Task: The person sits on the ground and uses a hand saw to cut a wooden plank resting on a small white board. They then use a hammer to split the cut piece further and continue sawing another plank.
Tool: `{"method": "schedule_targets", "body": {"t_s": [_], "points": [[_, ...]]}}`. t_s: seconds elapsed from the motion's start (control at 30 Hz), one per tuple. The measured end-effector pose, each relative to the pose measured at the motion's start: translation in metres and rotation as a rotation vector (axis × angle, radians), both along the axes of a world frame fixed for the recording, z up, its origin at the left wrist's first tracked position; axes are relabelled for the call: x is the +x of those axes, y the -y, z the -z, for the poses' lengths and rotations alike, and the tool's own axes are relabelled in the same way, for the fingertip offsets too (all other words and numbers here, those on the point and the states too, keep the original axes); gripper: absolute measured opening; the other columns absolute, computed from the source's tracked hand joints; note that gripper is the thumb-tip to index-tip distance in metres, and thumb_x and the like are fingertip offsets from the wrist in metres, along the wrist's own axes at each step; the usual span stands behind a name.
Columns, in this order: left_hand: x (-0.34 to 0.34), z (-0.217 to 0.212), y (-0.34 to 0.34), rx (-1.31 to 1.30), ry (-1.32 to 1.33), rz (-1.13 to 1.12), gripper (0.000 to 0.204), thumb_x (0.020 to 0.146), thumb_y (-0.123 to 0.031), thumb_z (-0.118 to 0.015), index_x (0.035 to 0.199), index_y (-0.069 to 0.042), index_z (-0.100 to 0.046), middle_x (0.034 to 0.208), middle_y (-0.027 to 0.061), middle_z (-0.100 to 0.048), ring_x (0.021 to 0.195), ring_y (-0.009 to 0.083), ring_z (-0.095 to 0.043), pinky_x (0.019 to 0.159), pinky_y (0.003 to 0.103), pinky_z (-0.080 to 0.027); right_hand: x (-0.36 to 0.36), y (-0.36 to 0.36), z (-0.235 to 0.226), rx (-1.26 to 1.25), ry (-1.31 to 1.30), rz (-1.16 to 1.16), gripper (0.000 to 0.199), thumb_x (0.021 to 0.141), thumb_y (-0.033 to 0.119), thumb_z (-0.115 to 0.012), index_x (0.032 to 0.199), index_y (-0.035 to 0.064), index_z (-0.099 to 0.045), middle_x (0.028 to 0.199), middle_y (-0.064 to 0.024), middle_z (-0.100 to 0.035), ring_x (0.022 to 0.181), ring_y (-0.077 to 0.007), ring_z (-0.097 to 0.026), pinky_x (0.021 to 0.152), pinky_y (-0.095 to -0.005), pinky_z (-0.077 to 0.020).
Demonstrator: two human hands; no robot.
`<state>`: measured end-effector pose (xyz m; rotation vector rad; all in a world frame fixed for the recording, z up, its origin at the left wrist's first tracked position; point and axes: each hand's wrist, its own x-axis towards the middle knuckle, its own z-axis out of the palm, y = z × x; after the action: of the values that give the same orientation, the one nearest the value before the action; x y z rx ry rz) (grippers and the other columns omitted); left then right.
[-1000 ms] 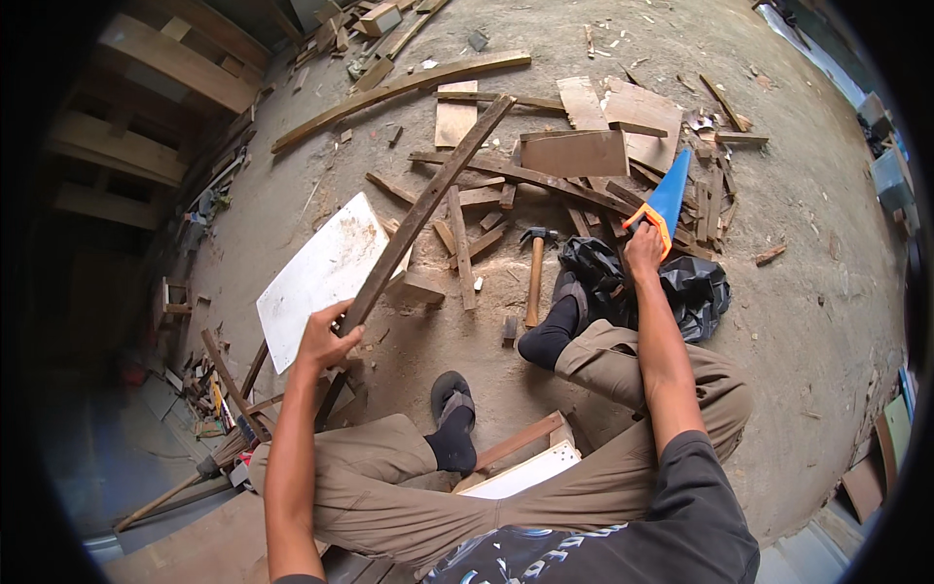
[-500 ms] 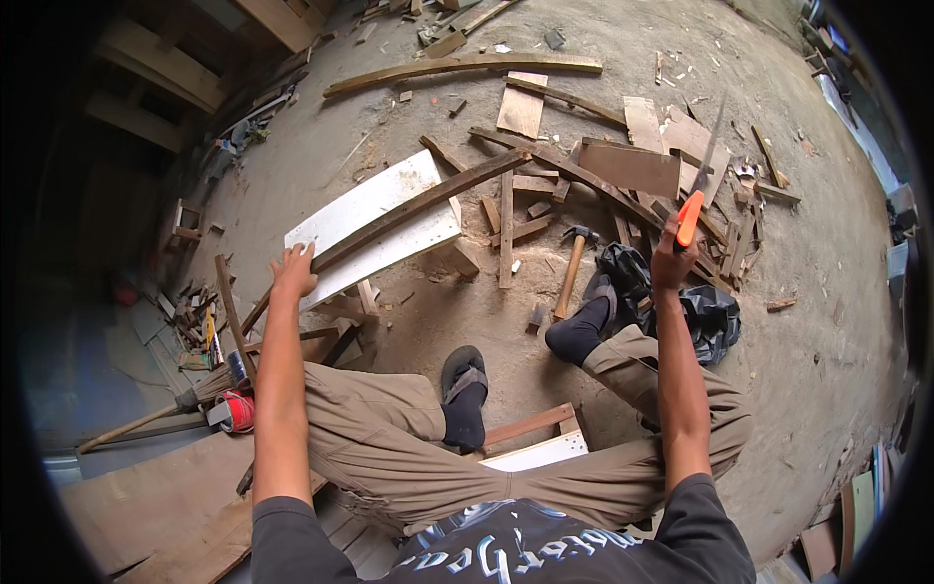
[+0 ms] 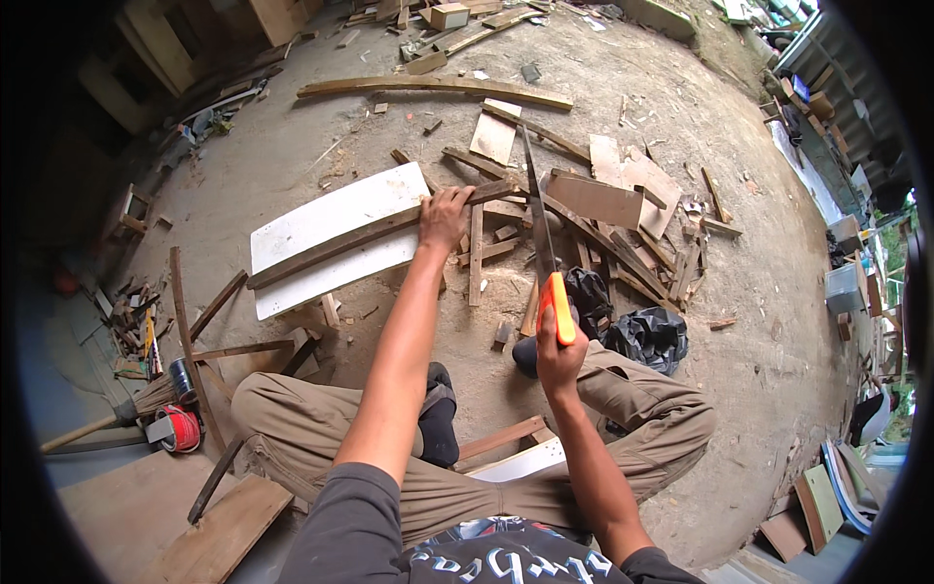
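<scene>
A long dark wooden strip [image 3: 341, 245] lies across a white board [image 3: 336, 204] in front of me, and its right end sticks out past the board. My left hand [image 3: 446, 218] is closed over the strip near that end. In my right hand [image 3: 561, 352] is a handsaw [image 3: 541, 219], gripped by its orange handle, the blade pointing up and away. The blade passes close to the strip's free end; whether it touches the wood I cannot tell. The board is raised off the ground on a wooden support, mostly hidden beneath it.
Scrap wood [image 3: 593, 200] is heaped beyond the saw, beside a black plastic bag [image 3: 647, 339]. A long beam [image 3: 438, 86] lies farther off. A broom [image 3: 146, 401] and a red container [image 3: 178, 428] are at my left. Near my feet is a small wooden frame [image 3: 501, 438].
My left hand has moved from the board's left end to the strip's right part. My right hand has brought the saw leftward, beside the strip's end. The view has shifted.
</scene>
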<state>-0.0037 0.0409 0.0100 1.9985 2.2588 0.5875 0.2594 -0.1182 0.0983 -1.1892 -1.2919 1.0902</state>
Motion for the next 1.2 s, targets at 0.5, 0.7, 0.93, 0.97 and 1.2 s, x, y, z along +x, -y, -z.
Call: {"method": "schedule_targets", "body": {"t_s": [0.5,0.7,0.93,0.97,1.2], "points": [[-0.030,-0.003,0.080,0.253,-0.079,-0.043,0.042,0.096,-0.043,-0.054,0.129,-0.016,-0.056,0.123,0.0065,-0.062,0.112,0.0234,-0.058,0.104,0.052,-0.029,-0.030,0.068,0.009,0.096,0.077,-0.132,0.027,0.092,0.016,-0.068,0.074,-0.0012,-0.057,0.053,-0.0026,-0.045,0.050,-0.0060,-0.039,0.045,-0.0276,-0.0340],[-0.007,0.004,0.064,0.275,-0.017,-0.087,0.031,0.097,-0.032,-0.052,0.123,-0.017,-0.061,0.120,0.0018,-0.064,0.112,0.0206,-0.059,0.104,0.054,-0.028,-0.027,0.060,0.020,0.076,0.076,-0.114,0.027,0.090,0.014,-0.070,0.073,-0.0010,-0.056,0.053,-0.0054,-0.046,0.048,-0.0083,-0.040,0.045,-0.0283,-0.0352],[-0.005,0.009,0.060,0.263,-0.086,0.008,0.028,0.096,-0.024,-0.052,0.123,-0.020,-0.060,0.122,0.0013,-0.063,0.114,0.0211,-0.058,0.104,0.054,-0.032,-0.028,0.043,0.023,0.053,0.102,-0.147,0.025,0.090,0.014,-0.070,0.074,-0.0014,-0.058,0.053,-0.0051,-0.048,0.048,-0.0073,-0.043,0.045,-0.0286,-0.0376],[-0.006,0.010,0.061,0.270,-0.096,-0.003,0.028,0.096,-0.023,-0.052,0.122,-0.020,-0.060,0.122,0.0021,-0.063,0.113,0.0216,-0.059,0.104,0.054,-0.033,-0.029,0.042,0.022,0.057,0.103,-0.149,0.025,0.090,0.014,-0.070,0.075,-0.0014,-0.058,0.053,-0.0053,-0.049,0.048,-0.0078,-0.043,0.046,-0.0284,-0.0380],[-0.003,0.008,0.059,0.260,-0.176,-0.002,0.026,0.097,-0.025,-0.052,0.122,-0.020,-0.059,0.120,0.0082,-0.062,0.112,0.0253,-0.058,0.101,0.056,-0.037,-0.043,0.039,0.008,0.043,0.097,-0.161,0.026,0.093,0.016,-0.067,0.076,-0.0020,-0.058,0.055,-0.0027,-0.049,0.049,-0.0072,-0.044,0.046,-0.0268,-0.0371]]}}
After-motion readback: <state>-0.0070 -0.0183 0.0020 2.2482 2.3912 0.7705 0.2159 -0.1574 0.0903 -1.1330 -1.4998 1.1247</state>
